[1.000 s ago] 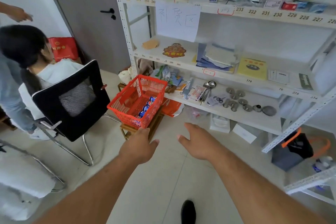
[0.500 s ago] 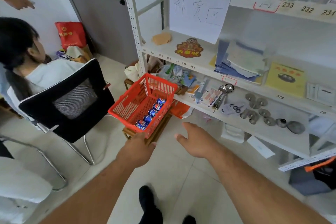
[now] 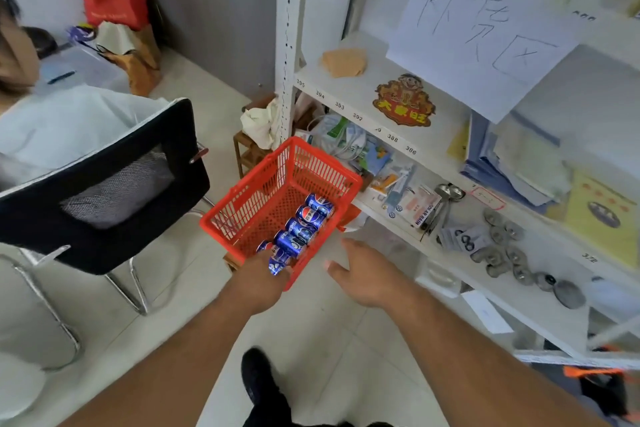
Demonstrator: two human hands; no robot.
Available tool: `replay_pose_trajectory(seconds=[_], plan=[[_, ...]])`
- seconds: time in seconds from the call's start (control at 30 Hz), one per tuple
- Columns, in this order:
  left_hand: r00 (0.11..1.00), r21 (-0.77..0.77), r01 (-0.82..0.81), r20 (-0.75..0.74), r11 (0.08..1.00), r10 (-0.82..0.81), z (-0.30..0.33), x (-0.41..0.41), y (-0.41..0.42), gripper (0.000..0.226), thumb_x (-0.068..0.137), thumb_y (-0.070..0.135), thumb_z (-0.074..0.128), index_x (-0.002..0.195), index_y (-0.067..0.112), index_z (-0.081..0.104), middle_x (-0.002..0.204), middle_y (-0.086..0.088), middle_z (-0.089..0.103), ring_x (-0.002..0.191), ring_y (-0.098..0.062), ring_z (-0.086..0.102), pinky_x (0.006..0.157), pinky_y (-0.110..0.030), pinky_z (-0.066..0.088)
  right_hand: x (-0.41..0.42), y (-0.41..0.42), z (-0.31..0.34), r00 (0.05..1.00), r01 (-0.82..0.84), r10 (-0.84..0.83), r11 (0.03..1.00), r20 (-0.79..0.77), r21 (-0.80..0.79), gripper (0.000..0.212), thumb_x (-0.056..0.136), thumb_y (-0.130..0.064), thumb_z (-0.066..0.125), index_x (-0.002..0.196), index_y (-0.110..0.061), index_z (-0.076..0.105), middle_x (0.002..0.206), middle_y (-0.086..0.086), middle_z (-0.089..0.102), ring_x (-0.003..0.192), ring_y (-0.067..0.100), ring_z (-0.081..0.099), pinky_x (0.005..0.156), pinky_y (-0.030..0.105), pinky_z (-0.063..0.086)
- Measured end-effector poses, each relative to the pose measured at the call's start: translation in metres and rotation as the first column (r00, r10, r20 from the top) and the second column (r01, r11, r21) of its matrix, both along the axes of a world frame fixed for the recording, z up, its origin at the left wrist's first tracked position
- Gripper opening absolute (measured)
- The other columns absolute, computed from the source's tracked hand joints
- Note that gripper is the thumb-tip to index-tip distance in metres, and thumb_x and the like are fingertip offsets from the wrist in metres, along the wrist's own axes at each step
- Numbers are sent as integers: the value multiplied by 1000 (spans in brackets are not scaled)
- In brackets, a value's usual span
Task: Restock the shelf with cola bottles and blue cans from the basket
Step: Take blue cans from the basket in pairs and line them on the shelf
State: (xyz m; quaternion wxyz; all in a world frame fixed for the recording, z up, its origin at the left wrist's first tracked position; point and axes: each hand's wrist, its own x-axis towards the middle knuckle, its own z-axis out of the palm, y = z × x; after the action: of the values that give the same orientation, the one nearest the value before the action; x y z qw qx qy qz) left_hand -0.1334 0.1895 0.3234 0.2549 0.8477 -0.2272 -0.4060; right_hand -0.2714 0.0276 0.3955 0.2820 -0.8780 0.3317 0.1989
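white shelf (image 3: 349, 94) fills the right side, numbered slots along its front edges, a paper sign (image 3: 485, 28) hanging over the upper tier. no cola bottles or blue cans on any tier in view, so my read is the restock has barely started

black chair (image 3: 104, 191) with a seated person sits left of the red basket (image 3: 298, 156); basket is perched on a small wooden stool, its far corner just beside the shelf's lower tier. that leaves a narrow floor lane between chair and shelf, and the basket rim plus the shelf edge are the things to clear on any lift

blue cans (image 3: 304, 218) lie on their sides in a row along the basket's right wall, about five visible. no cola bottles visible in the basket

left hand (image 3: 258, 279) is down at the near rim, over the nearest can; can't tell if the fingers are closed on it, they're hidden behind the hand

right hand (image 3: 363, 270) is just right of the basket, fingers spread, holding nothing
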Motion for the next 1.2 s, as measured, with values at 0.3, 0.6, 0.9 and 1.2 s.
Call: replay_pose_trajectory(seconds=[0.3,0.6,0.9,1.2], plan=[[986,73,-86,-134,994,95,-34,47,-25,41,102,36,62,140,23,61,137,-4,65,120,-29,64,94,-31,48,59,-42,-45,994,-58,62,997,-89,52,56,104,-45,55,151,-16,45,145,13,58,135,30,55,109,38,45],[953,159,-233,-158,960,257,-52,65,-84,30,105,28,58,133,21,59,121,6,62,101,-18,59,88,-28,47,126,-111,-98,959,-245,260,960,-111,133,36,102,-44,56,123,-14,57,118,7,66,109,28,65,94,44,56],[913,372,-307,-145,876,381,-176,73,-119,55,77,56,49,128,35,58,125,3,69,112,-24,68,97,-44,58,179,-149,-204,742,-644,629,765,-232,15,50,100,-44,55,136,-10,51,132,14,62,122,35,57,101,46,52],[727,457,-526,-195,717,658,-258,85,-143,27,85,32,59,109,20,63,90,-3,73,66,-14,67,52,-27,52,215,-148,-309,687,-682,679,725,-258,93,49,102,-43,56,135,-7,52,131,16,62,121,34,58,100,45,52]])
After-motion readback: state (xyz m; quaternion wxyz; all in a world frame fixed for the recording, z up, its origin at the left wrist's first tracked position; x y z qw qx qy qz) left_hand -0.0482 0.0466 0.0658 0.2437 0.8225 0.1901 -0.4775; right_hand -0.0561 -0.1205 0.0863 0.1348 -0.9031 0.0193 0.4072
